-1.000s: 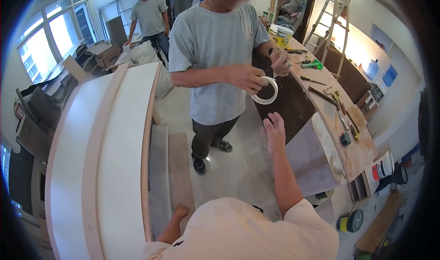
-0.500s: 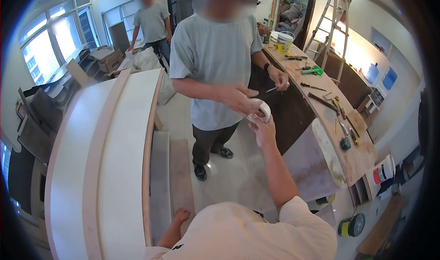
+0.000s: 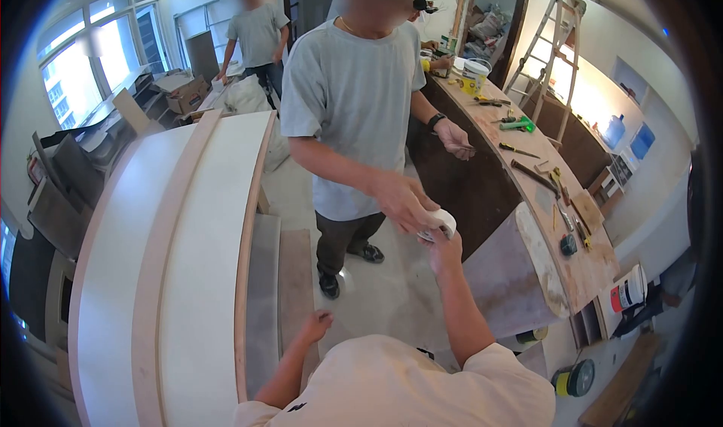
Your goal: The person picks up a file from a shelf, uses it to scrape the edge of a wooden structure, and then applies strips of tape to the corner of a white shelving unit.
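R grip round white roll, partly hidden by co-worker's hand; L grip curled, contents unclear.

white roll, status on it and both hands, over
Right hand gripping white roll. Left hand low, loosely curled, away from roll, contents unclear. In the way: co-worker's hand, at the roll too.

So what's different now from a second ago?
The right hand, reaching without the tape at first, now grips the tape, which has come closer; the co-worker's hand is still at it. The left hand moved forward and rightward. The tools on the counter stayed put.
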